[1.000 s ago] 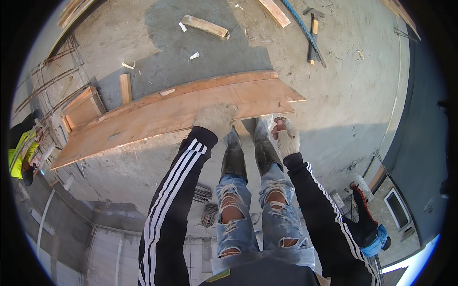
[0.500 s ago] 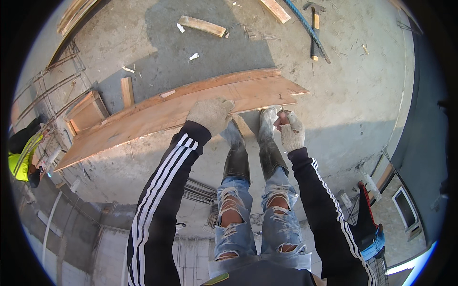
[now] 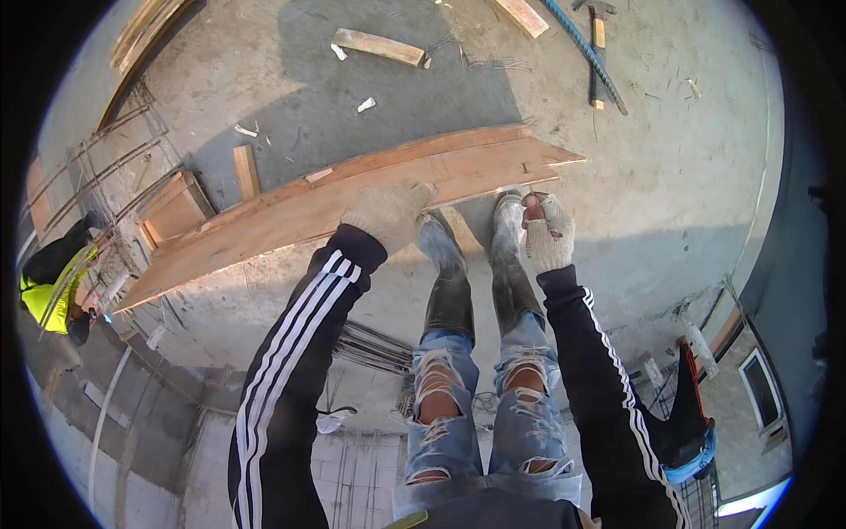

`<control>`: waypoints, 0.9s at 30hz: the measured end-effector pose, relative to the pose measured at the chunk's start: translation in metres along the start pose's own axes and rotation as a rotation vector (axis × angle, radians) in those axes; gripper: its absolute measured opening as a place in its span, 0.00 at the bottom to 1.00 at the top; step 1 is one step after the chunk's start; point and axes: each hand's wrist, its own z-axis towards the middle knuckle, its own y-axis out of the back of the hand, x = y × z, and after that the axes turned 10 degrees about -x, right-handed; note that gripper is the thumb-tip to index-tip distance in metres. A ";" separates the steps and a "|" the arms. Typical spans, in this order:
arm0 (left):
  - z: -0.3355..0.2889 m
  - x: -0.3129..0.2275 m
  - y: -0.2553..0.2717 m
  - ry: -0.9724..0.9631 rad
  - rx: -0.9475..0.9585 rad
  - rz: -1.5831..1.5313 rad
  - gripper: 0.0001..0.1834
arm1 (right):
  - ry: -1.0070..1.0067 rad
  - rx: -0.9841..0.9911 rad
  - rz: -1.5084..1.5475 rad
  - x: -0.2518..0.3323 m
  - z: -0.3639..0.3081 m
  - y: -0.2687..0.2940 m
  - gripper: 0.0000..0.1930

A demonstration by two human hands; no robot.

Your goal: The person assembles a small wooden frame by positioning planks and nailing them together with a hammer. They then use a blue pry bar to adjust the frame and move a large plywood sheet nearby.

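A long plywood board [image 3: 300, 216] with a wooden batten along its far side lies slanting across the floor in front of me. My left hand [image 3: 389, 212], in a knitted work glove, grips the board's near edge around its middle; its fingertips are partly hidden. Close to the board's right end, my right hand [image 3: 548, 231] is gloved too, with bare fingertips pinched together. A thin piece that looks like a nail [image 3: 532, 189] pokes out from them. Another small nail [image 3: 524, 167] stands in the board just beyond that hand.
At the top right lie a hammer [image 3: 598, 62] and a ribbed steel bar [image 3: 582, 55]. Wood offcuts [image 3: 379, 47] are scattered beyond the board. A wooden box form [image 3: 176, 209] and rebar [image 3: 106, 198] stand left, near a co-worker in a yellow vest [image 3: 53, 286]. My boots [image 3: 445, 295] stand close to the board.
The whole view has shifted slightly, so the scene sits a little further right and higher. My right fingertips have drawn closer together. My left hand stays on the board.
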 end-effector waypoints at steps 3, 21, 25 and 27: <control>0.004 0.002 0.002 -0.008 0.025 0.013 0.22 | 0.020 0.029 0.022 0.000 0.001 -0.002 0.16; 0.005 0.002 -0.004 -0.015 0.002 0.012 0.22 | -0.219 0.120 0.016 0.042 0.041 0.067 0.22; -0.008 -0.007 -0.016 0.006 0.021 -0.050 0.23 | 0.341 0.135 -0.422 0.067 0.067 0.075 0.16; -0.009 -0.006 -0.016 -0.019 -0.044 -0.040 0.20 | 0.467 0.361 -0.598 0.068 0.081 0.051 0.16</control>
